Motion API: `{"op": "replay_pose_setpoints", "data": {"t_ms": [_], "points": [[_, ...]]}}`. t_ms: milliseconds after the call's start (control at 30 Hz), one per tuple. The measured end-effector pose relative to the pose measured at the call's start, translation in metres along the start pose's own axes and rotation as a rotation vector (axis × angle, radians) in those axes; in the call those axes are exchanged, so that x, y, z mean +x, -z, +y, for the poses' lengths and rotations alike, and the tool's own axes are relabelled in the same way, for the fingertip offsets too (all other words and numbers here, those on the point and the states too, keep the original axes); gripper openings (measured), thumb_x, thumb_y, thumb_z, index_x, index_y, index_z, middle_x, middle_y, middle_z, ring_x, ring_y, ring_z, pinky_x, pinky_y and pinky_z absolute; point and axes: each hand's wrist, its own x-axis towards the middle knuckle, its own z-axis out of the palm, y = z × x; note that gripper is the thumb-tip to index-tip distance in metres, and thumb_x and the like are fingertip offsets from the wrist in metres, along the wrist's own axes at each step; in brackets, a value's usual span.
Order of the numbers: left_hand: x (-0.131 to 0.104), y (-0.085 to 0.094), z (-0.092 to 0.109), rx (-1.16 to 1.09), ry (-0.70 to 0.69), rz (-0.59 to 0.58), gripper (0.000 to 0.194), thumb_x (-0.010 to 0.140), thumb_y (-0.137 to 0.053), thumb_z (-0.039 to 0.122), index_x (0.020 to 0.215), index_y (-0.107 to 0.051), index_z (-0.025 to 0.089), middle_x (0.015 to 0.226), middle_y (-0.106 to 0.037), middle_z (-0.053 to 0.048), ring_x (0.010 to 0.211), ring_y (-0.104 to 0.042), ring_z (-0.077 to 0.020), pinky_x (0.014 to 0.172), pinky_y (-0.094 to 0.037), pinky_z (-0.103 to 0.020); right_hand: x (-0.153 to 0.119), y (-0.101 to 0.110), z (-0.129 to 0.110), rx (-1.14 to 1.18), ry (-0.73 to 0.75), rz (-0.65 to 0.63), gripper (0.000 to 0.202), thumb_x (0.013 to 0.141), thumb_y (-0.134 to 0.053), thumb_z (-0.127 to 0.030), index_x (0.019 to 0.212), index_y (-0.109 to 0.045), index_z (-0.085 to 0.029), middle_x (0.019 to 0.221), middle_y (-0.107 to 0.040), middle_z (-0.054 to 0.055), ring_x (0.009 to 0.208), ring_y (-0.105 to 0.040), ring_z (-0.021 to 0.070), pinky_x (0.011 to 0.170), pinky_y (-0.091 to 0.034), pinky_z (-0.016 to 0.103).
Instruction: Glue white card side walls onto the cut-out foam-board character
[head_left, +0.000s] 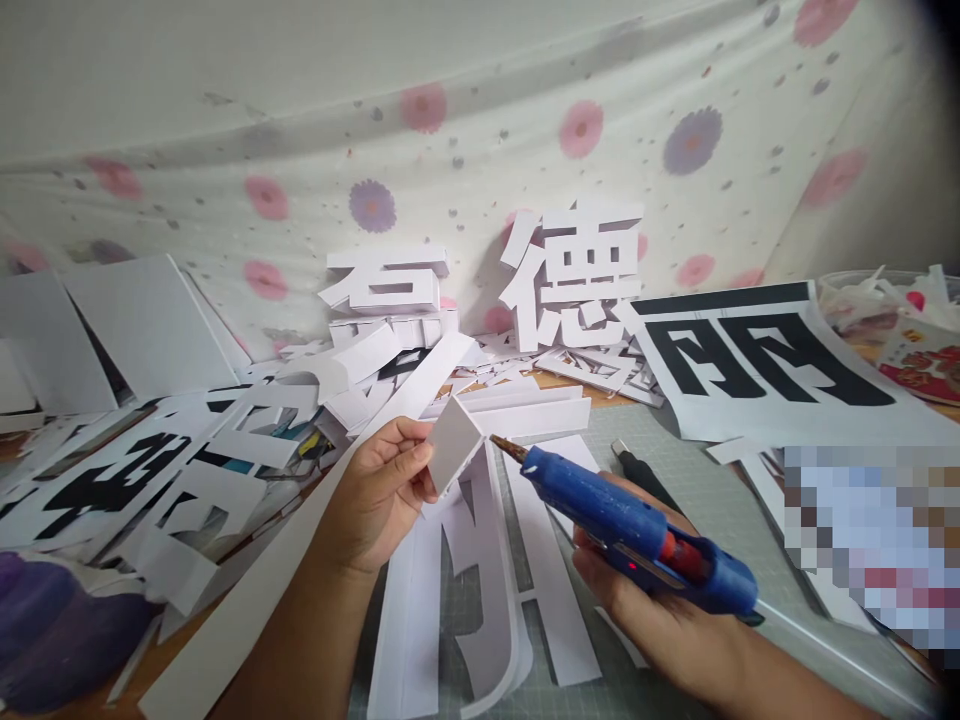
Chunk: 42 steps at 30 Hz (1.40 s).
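Note:
My left hand (394,485) pinches a small white foam board piece (455,447) between thumb and fingers. In my right hand (622,585) is a blue hot glue gun (607,510), its nozzle pointing left at the piece's right edge; whether it touches I cannot tell. A small red light shows on the gun's side, and a clear glue stick (810,645) sticks out of its back. Under both hands lies a white foam board character (551,600) with raised side strips, on a grey-green cutting mat (637,690).
Two finished white characters (574,285) stand at the back against a flowered sheet. A printed black character sheet (739,365) lies at right. White offcuts and boards (150,310) crowd the left. A black-handled tool (649,480) rests behind the gun. A plastic tub (862,295) stands far right.

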Motion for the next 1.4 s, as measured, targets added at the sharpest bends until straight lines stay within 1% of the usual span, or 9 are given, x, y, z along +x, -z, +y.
{"op": "replay_pose_setpoints", "data": {"t_ms": [167, 367, 433, 533, 633, 733, 1000, 1200, 1400], "points": [[0.0, 0.001, -0.001, 0.018, 0.008, -0.005, 0.033, 0.059, -0.086, 0.029, 0.081, -0.064, 0.018, 0.061, -0.063, 0.0, 0.051, -0.054, -0.0101, 0.05, -0.044, -0.019, 0.006, -0.001, -0.005, -0.003, 0.026, 0.014, 0.02, 0.081, -0.049, -0.018, 0.067, -0.037, -0.024, 0.062, -0.051, -0.003, 0.054, -0.055, 0.0155, 0.051, -0.047, 0.027], [-0.001, 0.002, 0.003, 0.018, 0.027, -0.016, 0.032, 0.057, -0.088, 0.029, 0.08, -0.067, 0.019, 0.075, -0.068, -0.003, 0.063, -0.06, -0.0135, 0.057, -0.05, -0.022, 0.005, -0.001, -0.003, -0.002, 0.018, 0.025, 0.02, 0.081, -0.048, -0.018, 0.065, -0.037, -0.024, 0.062, -0.053, -0.002, 0.054, -0.057, 0.015, 0.049, -0.047, 0.027], [-0.001, 0.005, 0.004, 0.036, 0.009, -0.022, 0.031, 0.057, -0.088, 0.029, 0.08, -0.069, 0.019, 0.074, -0.068, -0.003, 0.064, -0.06, -0.013, 0.058, -0.05, -0.022, 0.003, 0.0, 0.0, 0.031, -0.013, 0.001, 0.018, 0.082, -0.05, -0.021, 0.066, -0.043, -0.023, 0.065, -0.056, -0.002, 0.056, -0.058, 0.0157, 0.05, -0.048, 0.027], [0.001, 0.009, 0.003, 0.095, -0.036, -0.006, 0.031, 0.058, -0.087, 0.03, 0.082, -0.071, 0.018, 0.072, -0.067, -0.003, 0.061, -0.059, -0.0129, 0.056, -0.049, -0.022, 0.0, 0.001, 0.005, 0.073, -0.082, -0.016, 0.007, 0.083, -0.054, -0.024, 0.076, -0.057, -0.023, 0.073, -0.062, 0.0, 0.064, -0.062, 0.0174, 0.055, -0.051, 0.028], [0.004, 0.013, 0.003, 0.202, -0.156, 0.004, 0.03, 0.06, -0.086, 0.029, 0.083, -0.072, 0.015, 0.067, -0.065, -0.004, 0.06, -0.058, -0.013, 0.055, -0.049, -0.022, -0.001, 0.001, 0.008, 0.094, -0.162, -0.048, 0.009, 0.08, -0.055, -0.026, 0.083, -0.063, -0.022, 0.076, -0.065, 0.001, 0.065, -0.063, 0.0174, 0.054, -0.052, 0.026], [0.007, 0.016, 0.003, 0.252, -0.247, 0.019, 0.029, 0.062, -0.084, 0.025, 0.086, -0.07, 0.015, 0.071, -0.066, -0.004, 0.062, -0.059, -0.0124, 0.056, -0.049, -0.02, -0.003, -0.001, 0.01, 0.142, -0.22, -0.072, 0.009, 0.08, -0.055, -0.026, 0.084, -0.062, -0.022, 0.075, -0.064, 0.0, 0.057, -0.059, 0.0142, 0.048, -0.049, 0.024], [0.006, 0.017, 0.002, 0.2, -0.219, 0.001, 0.028, 0.063, -0.085, 0.027, 0.078, -0.064, 0.016, 0.066, -0.064, -0.002, 0.059, -0.058, -0.0119, 0.056, -0.048, -0.02, -0.015, -0.007, 0.02, 0.086, -0.188, -0.061, 0.012, 0.087, -0.053, -0.031, 0.087, -0.062, -0.023, 0.07, -0.059, 0.0, 0.05, -0.053, 0.0124, 0.043, -0.046, 0.022], [0.004, 0.013, 0.002, 0.205, -0.242, 0.004, 0.029, 0.06, -0.087, 0.028, 0.075, -0.065, 0.016, 0.063, -0.063, -0.002, 0.057, -0.056, -0.0112, 0.054, -0.046, -0.02, -0.018, -0.011, 0.02, 0.047, -0.172, -0.015, 0.013, 0.086, -0.053, -0.032, 0.085, -0.061, -0.023, 0.075, -0.064, 0.002, 0.062, -0.062, 0.0171, 0.054, -0.052, 0.026], [0.002, 0.01, 0.004, 0.225, -0.24, -0.021, 0.028, 0.061, -0.086, 0.029, 0.074, -0.066, 0.016, 0.063, -0.065, -0.003, 0.057, -0.058, -0.0125, 0.054, -0.046, -0.021, -0.011, -0.007, 0.013, 0.061, -0.153, -0.064, 0.012, 0.085, -0.051, -0.029, 0.076, -0.057, -0.023, 0.071, -0.059, 0.001, 0.06, -0.059, 0.015, 0.053, -0.051, 0.025]]}}
